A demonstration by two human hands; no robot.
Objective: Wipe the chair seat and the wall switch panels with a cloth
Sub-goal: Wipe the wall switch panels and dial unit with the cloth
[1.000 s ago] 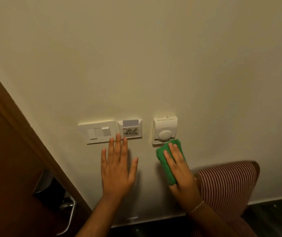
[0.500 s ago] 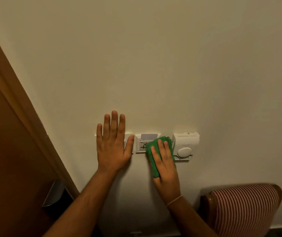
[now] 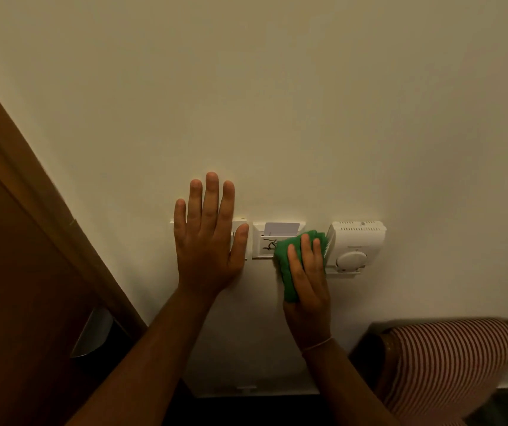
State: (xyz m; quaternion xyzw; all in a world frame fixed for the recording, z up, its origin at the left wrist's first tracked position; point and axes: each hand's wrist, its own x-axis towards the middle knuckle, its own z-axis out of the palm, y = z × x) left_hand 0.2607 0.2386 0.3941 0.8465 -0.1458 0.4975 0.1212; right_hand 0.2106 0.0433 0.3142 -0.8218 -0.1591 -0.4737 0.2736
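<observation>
Head view: right hand [image 3: 306, 272] presses green cloth [image 3: 286, 265] on card-slot panel [image 3: 265, 244]; left hand [image 3: 208, 238] flat, fingers spread, covering switch panel [image 3: 240, 229]; thermostat [image 3: 354, 247] seemingly next.

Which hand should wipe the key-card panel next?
Right. The right hand already presses the green cloth on the key-card panel. The left hand lies flat and empty over the switch panel.
</observation>
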